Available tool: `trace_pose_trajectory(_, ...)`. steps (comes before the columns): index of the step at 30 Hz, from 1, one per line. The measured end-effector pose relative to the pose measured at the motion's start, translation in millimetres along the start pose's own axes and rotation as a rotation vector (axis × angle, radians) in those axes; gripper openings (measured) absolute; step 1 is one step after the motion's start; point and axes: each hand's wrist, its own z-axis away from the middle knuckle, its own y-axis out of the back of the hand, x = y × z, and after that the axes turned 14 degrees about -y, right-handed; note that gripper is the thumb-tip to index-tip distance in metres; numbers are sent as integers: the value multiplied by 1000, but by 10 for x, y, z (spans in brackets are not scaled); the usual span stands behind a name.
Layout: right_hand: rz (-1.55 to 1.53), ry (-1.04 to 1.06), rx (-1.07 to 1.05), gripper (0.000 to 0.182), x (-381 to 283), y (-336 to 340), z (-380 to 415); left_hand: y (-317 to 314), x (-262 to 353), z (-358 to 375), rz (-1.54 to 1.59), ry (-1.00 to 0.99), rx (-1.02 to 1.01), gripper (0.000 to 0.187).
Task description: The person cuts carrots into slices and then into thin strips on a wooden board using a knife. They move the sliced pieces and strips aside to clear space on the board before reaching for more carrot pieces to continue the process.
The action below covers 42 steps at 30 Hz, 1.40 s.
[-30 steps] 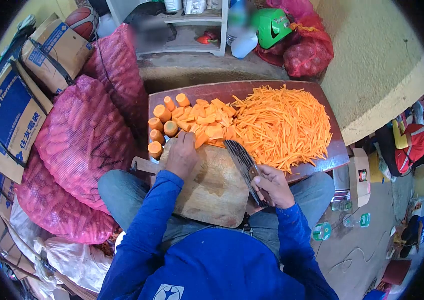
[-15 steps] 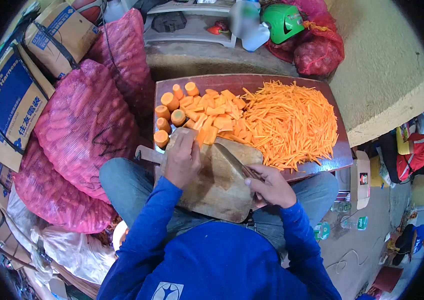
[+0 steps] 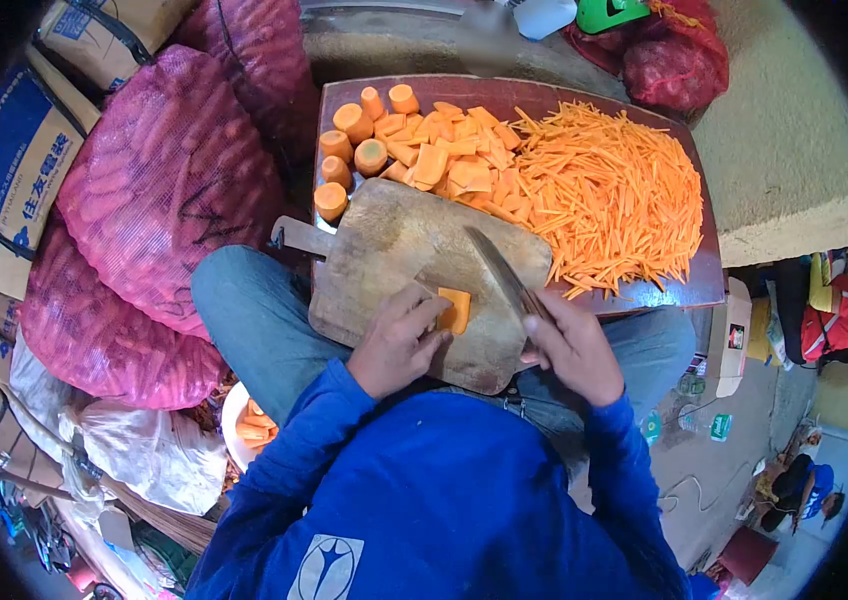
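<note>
My left hand [image 3: 402, 340] is at the near part of the wooden cutting board [image 3: 394, 225], its fingers closed on the edge of a carrot slice [image 3: 455, 312]. My right hand [image 3: 576, 352] grips a knife [image 3: 494, 262] by its handle. The blade points away and to the left, over the right half of the board, apart from the slice. Beyond the board, a heap of carrot slices [image 3: 469, 172] lies on a dark red table [image 3: 484, 90]. Carrot chunks [image 3: 353, 122] stand to their left, and a large pile of carrot strips [image 3: 619, 200] covers the right side.
Pink mesh sacks [image 3: 174, 190] stand at the left beside cardboard boxes [image 3: 19, 165]. A white container [image 3: 234, 425] with carrot pieces sits by my left leg. Concrete wall [image 3: 794, 130] rises at the right. Plastic bottles [image 3: 709, 422] lie on the floor, and another person [image 3: 809, 490] is farther off.
My left hand has come from the far edge of the board toward me, bringing a carrot slice. The knife stays in my right hand. The camera view has tilted down.
</note>
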Motion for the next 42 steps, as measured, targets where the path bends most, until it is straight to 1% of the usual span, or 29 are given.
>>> trace_pose_trajectory(1,-39,-54,-2,31,80,-44,100,12,-24,-23,20,-78,37,42)
trace_pose_trajectory(2,-43,-63,-3,31,134,-93,180,17,-35,-53,27,-75,31,42)
trace_pose_trajectory(4,-26,13,55,30,190,-196,268,30,-54,-110,-72,-196,-51,46)
trace_pose_trajectory(6,-29,55,41,29,168,-296,236,-41,-124,-92,-113,-204,-90,48)
trace_pose_trajectory(8,-35,199,-31,28,50,-368,131,-108,-143,-70,-154,-210,-131,50)
trace_pose_trajectory(10,3,179,-74,27,-32,-376,40,-167,-108,-48,-265,-234,-47,44)
trace_pose_trajectory(13,77,224,-50,28,-81,-378,14,-197,-144,-34,-328,-267,-34,44)
trace_pose_trajectory(15,145,226,-17,33,-22,-386,94,-167,-102,-44,-347,-252,-71,44)
trace_pose_trajectory(19,164,210,6,38,96,-473,357,-181,-91,-59,-348,-203,-131,43)
trace_pose_trajectory(21,187,207,84,41,110,-518,503,-200,-119,-59,-341,-219,-125,42)
trace_pose_trajectory(23,204,157,60,41,65,-519,547,-210,-134,-58,-335,-228,-113,42)
trace_pose_trajectory(25,226,110,31,42,42,-548,482,-187,-118,-69,-332,-228,-112,40)
trace_pose_trajectory(27,170,222,37,44,21,-580,259,-170,-109,-65,-317,-224,-109,39)
trace_pose_trajectory(31,290,156,-50,45,-175,-521,198,-151,-132,-58,-290,-257,-96,34)
trace_pose_trajectory(33,324,177,10,46,-130,-542,334,-148,-122,-67,-302,-254,-82,32)
trace_pose_trajectory(34,327,172,6,46,-94,-573,301,-154,-118,-71,-313,-260,-72,31)
trace_pose_trajectory(36,287,297,80,48,-30,-653,185,-168,-138,-60,-303,-234,-83,31)
trace_pose_trajectory(37,290,291,81,48,-53,-652,145,-180,-130,-48,-300,-209,-97,30)
trace_pose_trajectory(39,297,170,-4,49,-158,-635,61,-199,-119,-22,-299,-213,-93,30)
trace_pose_trajectory(42,316,227,34,49,-117,-591,258,-180,-165,-32,-296,-244,-50,29)
